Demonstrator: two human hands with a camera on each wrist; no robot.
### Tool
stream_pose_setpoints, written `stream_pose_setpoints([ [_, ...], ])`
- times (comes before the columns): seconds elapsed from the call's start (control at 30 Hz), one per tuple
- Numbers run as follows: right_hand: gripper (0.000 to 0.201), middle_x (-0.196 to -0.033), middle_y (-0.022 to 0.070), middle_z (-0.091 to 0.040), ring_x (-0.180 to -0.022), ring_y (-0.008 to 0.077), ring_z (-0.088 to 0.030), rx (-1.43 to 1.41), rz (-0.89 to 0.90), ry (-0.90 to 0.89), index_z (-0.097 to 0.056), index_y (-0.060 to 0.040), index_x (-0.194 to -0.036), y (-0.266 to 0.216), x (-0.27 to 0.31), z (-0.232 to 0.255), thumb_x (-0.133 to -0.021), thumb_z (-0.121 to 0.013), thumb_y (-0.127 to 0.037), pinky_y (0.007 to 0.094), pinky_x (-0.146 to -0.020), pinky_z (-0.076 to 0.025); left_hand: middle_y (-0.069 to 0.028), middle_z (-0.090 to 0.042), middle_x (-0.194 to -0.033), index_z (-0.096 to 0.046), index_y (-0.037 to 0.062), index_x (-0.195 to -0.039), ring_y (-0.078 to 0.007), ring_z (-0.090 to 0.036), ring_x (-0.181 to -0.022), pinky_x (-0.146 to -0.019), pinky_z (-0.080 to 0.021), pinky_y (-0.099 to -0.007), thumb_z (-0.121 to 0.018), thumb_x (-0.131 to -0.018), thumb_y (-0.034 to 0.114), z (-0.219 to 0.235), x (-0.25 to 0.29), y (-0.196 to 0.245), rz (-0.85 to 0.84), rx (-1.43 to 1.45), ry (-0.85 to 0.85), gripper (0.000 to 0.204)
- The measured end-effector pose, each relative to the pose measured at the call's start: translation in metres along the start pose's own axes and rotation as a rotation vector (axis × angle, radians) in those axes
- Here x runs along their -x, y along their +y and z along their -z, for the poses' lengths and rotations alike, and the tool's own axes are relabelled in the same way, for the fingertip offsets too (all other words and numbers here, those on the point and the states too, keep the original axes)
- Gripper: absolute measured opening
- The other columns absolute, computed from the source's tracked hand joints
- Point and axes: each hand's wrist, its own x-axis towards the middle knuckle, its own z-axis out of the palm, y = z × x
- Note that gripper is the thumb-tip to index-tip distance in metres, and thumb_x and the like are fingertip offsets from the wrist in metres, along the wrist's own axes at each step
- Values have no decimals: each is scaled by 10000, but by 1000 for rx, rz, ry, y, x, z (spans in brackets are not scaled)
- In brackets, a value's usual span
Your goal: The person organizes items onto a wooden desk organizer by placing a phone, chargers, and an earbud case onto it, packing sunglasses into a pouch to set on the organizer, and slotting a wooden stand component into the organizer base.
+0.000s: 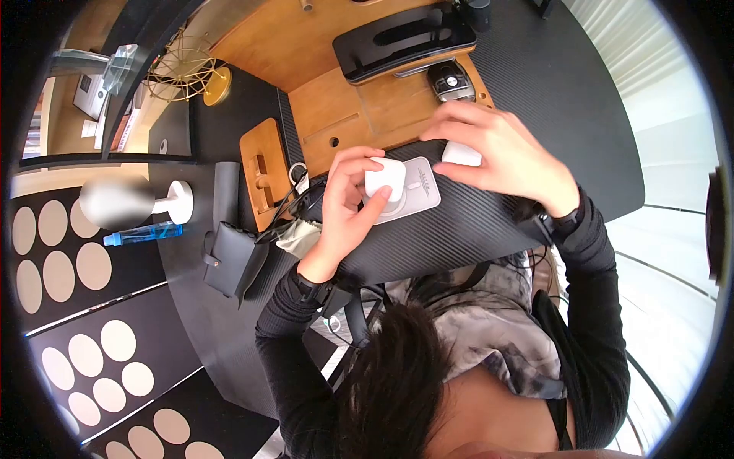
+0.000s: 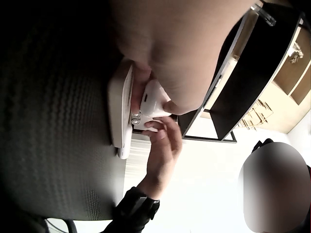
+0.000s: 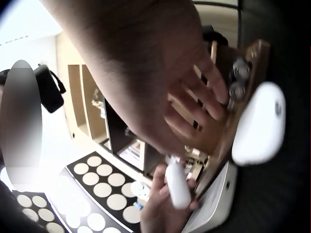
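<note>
My left hand grips a rounded white case between thumb and fingers, over a flat white box with small print. The left wrist view shows this case beside the box. My right hand hovers to the right with fingers spread and slightly bent. Below it a second white case lies on the black surface; in the right wrist view that case stands apart from the fingers. Blur hides whether anything small is at the right thumb tip.
Behind the hands is a wooden tray with a black stand and a dark device. Cables, a grey pouch, a wooden holder and a white lamp-like object stand at the left.
</note>
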Motion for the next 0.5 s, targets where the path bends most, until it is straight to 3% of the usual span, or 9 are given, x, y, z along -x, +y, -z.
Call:
stream_pose_setpoints([
  [0.13,418,-1015,103,-554,-929,297,-624,109,-52,-209,-609,-59,-1047,8,10,10,-670,-755,-161,387,-761,-532,-109,-414,-1262,-448,19,-1236,-234,-534,-1150,-931,-492,-331,-612,-786,-145,3,-3,-1,12,-17,-4,506],
  [0.2,426,-994,107,-552,-914,298,-625,105,-108,-331,-612,-51,-1040,8,11,8,-651,-756,-149,383,-752,-532,-114,-383,-1332,-408,35,-1276,-237,-530,-1166,-954,-480,-339,-624,-772,-147,-4,-6,9,157,184,62,577],
  [0.33,384,-978,106,-550,-900,306,-625,24,-94,-335,-612,-42,-1011,9,6,11,-659,-734,-130,389,-740,-527,-153,-416,-1349,-394,30,-1294,-262,-515,-1202,-965,-469,-366,-617,-782,-125,-6,-8,16,236,243,86,579],
  [0.4,354,-956,103,-548,-881,316,-622,-95,-4,-51,-593,-34,-997,12,-2,4,-674,-710,-120,402,-724,-520,-138,-483,-1295,-389,19,-1298,-235,-519,-1190,-966,-461,-343,-647,-781,-108,-3,-10,16,312,177,157,592],
  [0.5,330,-942,118,-544,-868,331,-615,-56,-104,48,-563,-18,-967,1,-24,-12,-687,-702,-121,414,-721,-515,-121,-561,-1188,-385,18,-1285,-195,-575,-1067,-896,-491,-316,-721,-759,-69,1,-20,16,277,63,230,630],
])
